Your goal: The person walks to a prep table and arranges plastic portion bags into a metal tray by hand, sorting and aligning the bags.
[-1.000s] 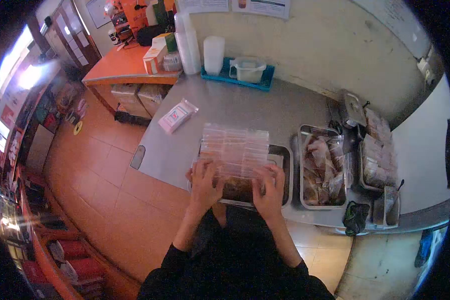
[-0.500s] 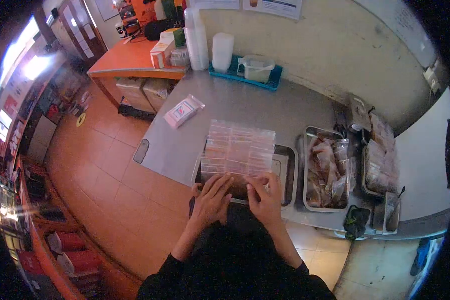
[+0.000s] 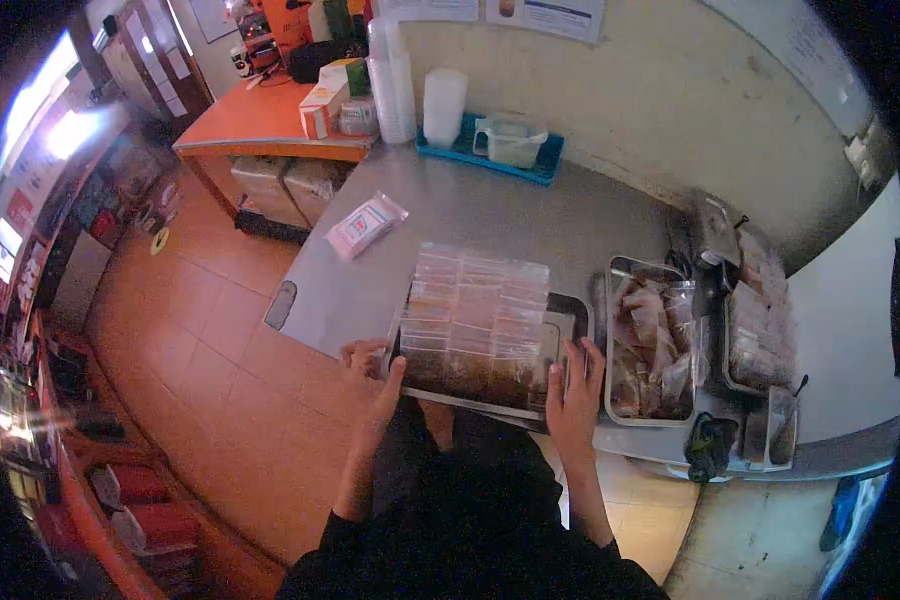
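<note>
In front of me a metal tray [image 3: 582, 318] holds overlapping rows of clear plastic packets [image 3: 475, 310] with brown contents along the near side. At the tray's left edge is my left hand [image 3: 372, 375], fingers apart, thumb up beside the near left corner. My right hand [image 3: 576, 392] is spread at the tray's right side, its fingers over the rim. Neither hand has a packet in it. To the right, a second metal tray [image 3: 610, 400] holds loose brown-filled bags [image 3: 652, 335]. A pink and white packet [image 3: 366, 226] lies on the metal table [image 3: 450, 195] at the back left.
A blue tray [image 3: 548, 170] with a clear container [image 3: 511, 140] stands by the wall, beside stacked clear cups [image 3: 391, 85]. Farther right are another tray of packets [image 3: 760, 340], a small metal container [image 3: 772, 430] and a dark cloth [image 3: 710, 445]. An orange table [image 3: 240, 125] adjoins at left.
Both hands have moved apart, from the near edge of the packet rows out to the tray's left and right sides. The near row of packets is now uncovered.
</note>
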`<state>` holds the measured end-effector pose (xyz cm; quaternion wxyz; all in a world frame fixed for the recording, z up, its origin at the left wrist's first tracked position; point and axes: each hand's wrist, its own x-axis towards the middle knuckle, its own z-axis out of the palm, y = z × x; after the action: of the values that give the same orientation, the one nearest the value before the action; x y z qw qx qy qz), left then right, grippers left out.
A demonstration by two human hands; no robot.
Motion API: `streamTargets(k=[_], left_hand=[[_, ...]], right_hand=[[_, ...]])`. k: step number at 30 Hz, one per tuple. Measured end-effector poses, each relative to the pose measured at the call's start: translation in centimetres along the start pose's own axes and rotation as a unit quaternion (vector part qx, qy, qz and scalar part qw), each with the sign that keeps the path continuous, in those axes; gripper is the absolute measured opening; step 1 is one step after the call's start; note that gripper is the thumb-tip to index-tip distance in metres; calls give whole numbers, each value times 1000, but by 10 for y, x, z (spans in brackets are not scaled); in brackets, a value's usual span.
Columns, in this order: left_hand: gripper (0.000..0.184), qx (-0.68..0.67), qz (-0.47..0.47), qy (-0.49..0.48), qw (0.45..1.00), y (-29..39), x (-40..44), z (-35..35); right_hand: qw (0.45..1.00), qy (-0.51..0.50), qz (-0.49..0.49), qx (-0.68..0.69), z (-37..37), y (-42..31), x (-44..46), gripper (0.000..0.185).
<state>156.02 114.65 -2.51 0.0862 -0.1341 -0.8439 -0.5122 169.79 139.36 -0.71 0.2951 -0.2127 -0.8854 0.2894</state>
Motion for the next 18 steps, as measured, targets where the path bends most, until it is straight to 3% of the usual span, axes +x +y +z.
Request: streamTargets(k=[4, 6, 12, 18], left_hand=[[30, 25, 39, 7, 999, 4, 6, -4], [24, 117, 72, -22, 990, 11, 9, -8], [21, 138, 110, -28, 984, 9, 14, -13], [19, 53, 66, -56, 995, 3, 21, -11]], right_hand=[[1000, -12, 1, -20, 0, -4, 0, 34], [1000, -14, -1, -23, 1, -1, -1, 33], [1000, -14, 0, -10, 2, 0, -3, 32], [1000, -8, -3, -25, 4, 1, -4, 30]])
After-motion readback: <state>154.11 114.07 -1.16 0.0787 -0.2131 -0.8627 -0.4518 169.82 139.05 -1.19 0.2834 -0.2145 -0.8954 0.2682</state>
